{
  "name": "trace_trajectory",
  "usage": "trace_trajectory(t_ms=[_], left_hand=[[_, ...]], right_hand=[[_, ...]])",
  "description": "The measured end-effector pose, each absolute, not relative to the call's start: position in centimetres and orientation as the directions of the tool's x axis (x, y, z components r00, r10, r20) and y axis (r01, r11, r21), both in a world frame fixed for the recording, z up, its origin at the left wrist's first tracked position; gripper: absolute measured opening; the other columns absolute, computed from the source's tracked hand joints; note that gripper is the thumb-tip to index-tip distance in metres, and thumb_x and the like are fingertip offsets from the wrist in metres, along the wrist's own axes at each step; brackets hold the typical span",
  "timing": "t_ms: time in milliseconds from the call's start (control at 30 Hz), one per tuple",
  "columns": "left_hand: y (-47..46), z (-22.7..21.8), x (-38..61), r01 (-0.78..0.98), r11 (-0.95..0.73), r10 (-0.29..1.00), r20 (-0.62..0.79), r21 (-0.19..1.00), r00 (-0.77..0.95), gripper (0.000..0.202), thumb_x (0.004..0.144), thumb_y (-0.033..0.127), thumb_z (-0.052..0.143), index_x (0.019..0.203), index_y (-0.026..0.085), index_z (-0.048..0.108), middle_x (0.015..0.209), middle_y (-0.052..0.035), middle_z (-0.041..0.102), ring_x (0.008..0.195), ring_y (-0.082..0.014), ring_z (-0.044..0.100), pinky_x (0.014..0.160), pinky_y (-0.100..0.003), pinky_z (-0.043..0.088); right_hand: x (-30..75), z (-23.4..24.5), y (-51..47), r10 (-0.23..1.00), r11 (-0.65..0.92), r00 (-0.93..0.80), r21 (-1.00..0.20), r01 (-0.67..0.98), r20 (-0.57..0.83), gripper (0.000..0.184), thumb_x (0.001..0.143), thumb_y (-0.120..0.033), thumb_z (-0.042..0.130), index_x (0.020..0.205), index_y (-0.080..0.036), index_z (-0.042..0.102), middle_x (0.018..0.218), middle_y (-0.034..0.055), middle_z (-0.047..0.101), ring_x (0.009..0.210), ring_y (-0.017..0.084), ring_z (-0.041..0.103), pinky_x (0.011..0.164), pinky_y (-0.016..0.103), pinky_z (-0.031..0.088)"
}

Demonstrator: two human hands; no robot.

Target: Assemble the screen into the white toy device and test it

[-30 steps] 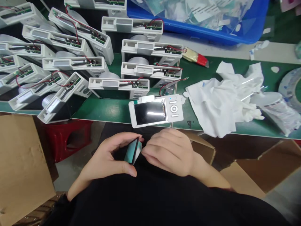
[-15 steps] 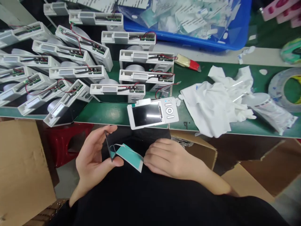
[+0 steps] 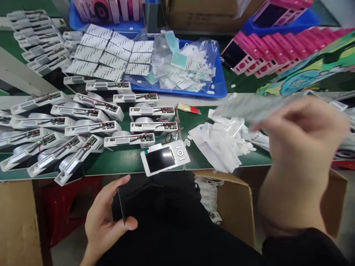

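My left hand (image 3: 101,218) pinches a thin dark panel (image 3: 121,206) by its two edges, between thumb and fingertips; it is seen edge-on over my lap. Raised at the right, my right hand (image 3: 302,136) grips a thin greyish sheet of film (image 3: 246,107), smeared by motion, above the bench. Its fingers are closed on the film's right end. Between the hands, at the bench's front edge, lies a white camera (image 3: 161,159) with its screen and round button facing up.
Rows of white camera bodies (image 3: 144,126) with exposed wires stand at the left. Behind them a blue tray (image 3: 188,91) holds printed cards and film scraps. Crumpled white cloth (image 3: 216,144), a red-tipped brush (image 3: 189,108) and pink cameras (image 3: 241,55) are on the bench. A cardboard box (image 3: 238,207) sits below.
My right hand has come away from the dark panel, rising to the right with film. The teal film no longer hangs from the panel. My left hand still holds the panel, and the view has tilted up.
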State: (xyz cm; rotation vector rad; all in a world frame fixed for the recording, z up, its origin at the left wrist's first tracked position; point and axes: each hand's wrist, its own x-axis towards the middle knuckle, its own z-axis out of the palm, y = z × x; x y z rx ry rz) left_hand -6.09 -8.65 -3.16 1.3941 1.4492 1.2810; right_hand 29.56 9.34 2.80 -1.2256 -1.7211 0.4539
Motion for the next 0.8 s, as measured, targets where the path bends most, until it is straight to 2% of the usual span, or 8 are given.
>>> trace_trajectory(t_ms=[67, 133, 267, 400, 500, 600, 700, 800], left_hand=[[-8.4, -2.6, -5.3, 0.117, -0.048, 0.984, 0.068, 0.992, -0.167, 0.067, 0.074, 0.047, 0.088, 0.135, 0.030, 0.066, 0.129, -0.0065, 0.074, 0.121, -0.0276, 0.070, 0.103, -0.035, 0.058], [-8.2, -2.1, -4.6, -0.026, 0.015, 0.981, -0.019, 1.000, -0.195, 0.067, 0.073, 0.054, 0.086, 0.133, 0.029, 0.068, 0.130, -0.0076, 0.074, 0.122, -0.0281, 0.070, 0.103, -0.034, 0.059], [-7.9, -2.1, -4.2, -0.137, 0.007, 0.975, -0.038, 0.991, -0.219, 0.072, 0.068, 0.061, 0.086, 0.129, 0.029, 0.070, 0.128, -0.0093, 0.073, 0.123, -0.0302, 0.068, 0.105, -0.040, 0.059], [-8.0, -2.4, -4.6, -0.119, 0.088, 0.973, -0.110, 0.989, -0.201, 0.074, 0.063, 0.062, 0.088, 0.130, 0.035, 0.069, 0.120, -0.0060, 0.075, 0.113, -0.0310, 0.073, 0.099, -0.041, 0.062], [-8.0, -2.1, -4.3, -0.108, 0.211, 0.950, -0.230, 0.971, -0.210, 0.074, 0.061, 0.065, 0.088, 0.128, 0.038, 0.070, 0.121, -0.0033, 0.076, 0.112, -0.0341, 0.073, 0.100, -0.041, 0.062], [-7.5, -1.8, -4.0, -0.052, 0.279, 0.923, -0.283, 0.959, -0.261, 0.074, 0.057, 0.060, 0.091, 0.125, 0.038, 0.071, 0.119, -0.0006, 0.078, 0.113, -0.0337, 0.073, 0.101, -0.037, 0.061], [-6.9, -1.9, -4.0, 0.001, 0.313, 0.920, -0.303, 0.950, -0.249, 0.068, 0.056, 0.053, 0.093, 0.119, 0.039, 0.073, 0.117, 0.0003, 0.078, 0.111, -0.0352, 0.074, 0.096, -0.038, 0.064], [-6.5, -2.4, -4.1, 0.023, 0.334, 0.921, -0.321, 0.942, -0.222, 0.064, 0.057, 0.055, 0.089, 0.117, 0.040, 0.074, 0.118, -0.0003, 0.079, 0.109, -0.0381, 0.074, 0.091, -0.041, 0.066]], right_hand=[[29.6, 2.8, 13.6, 0.826, 0.430, 0.121, -0.755, 0.495, 0.550, 0.011, 0.088, -0.015, 0.064, 0.082, -0.022, 0.059, 0.073, 0.0000, 0.064, 0.063, 0.012, 0.063, 0.060, 0.029, 0.050], [29.2, 2.7, 17.0, 0.831, 0.326, 0.220, -0.768, 0.551, 0.511, 0.008, 0.088, -0.012, 0.065, 0.094, -0.014, 0.062, 0.077, 0.0019, 0.068, 0.068, 0.011, 0.065, 0.065, 0.028, 0.050], [28.1, 2.5, 18.5, 0.910, 0.218, 0.098, -0.667, 0.712, 0.403, 0.038, 0.085, -0.017, 0.069, 0.121, -0.008, 0.065, 0.108, 0.0088, 0.077, 0.083, 0.009, 0.069, 0.076, 0.027, 0.049], [28.5, 1.6, 14.6, 0.916, 0.177, 0.156, -0.723, 0.667, 0.369, 0.016, 0.090, -0.024, 0.068, 0.099, -0.014, 0.076, 0.067, 0.0007, 0.072, 0.061, 0.010, 0.067, 0.066, 0.025, 0.050], [30.2, 0.5, 11.1, 0.910, 0.106, 0.235, -0.741, 0.664, 0.341, 0.017, 0.088, -0.032, 0.071, 0.081, -0.017, 0.075, 0.048, -0.0034, 0.060, 0.045, 0.010, 0.056, 0.056, 0.026, 0.045], [33.0, -0.6, 8.1, 0.826, 0.041, 0.416, -0.776, 0.629, 0.381, 0.018, 0.085, -0.035, 0.071, 0.096, -0.021, 0.069, 0.050, -0.0056, 0.056, 0.045, 0.014, 0.056, 0.052, 0.029, 0.043], [36.1, -1.7, 5.1, 0.686, -0.029, 0.599, -0.807, 0.590, 0.413, 0.040, 0.081, -0.037, 0.071, 0.115, -0.024, 0.057, 0.059, -0.0066, 0.057, 0.053, 0.018, 0.060, 0.058, 0.033, 0.049], [38.3, -2.5, 2.2, 0.659, -0.162, 0.681, -0.823, 0.544, 0.320, 0.023, 0.086, -0.043, 0.067, 0.096, -0.022, 0.065, 0.058, -0.0022, 0.059, 0.051, 0.018, 0.057, 0.060, 0.035, 0.048]])
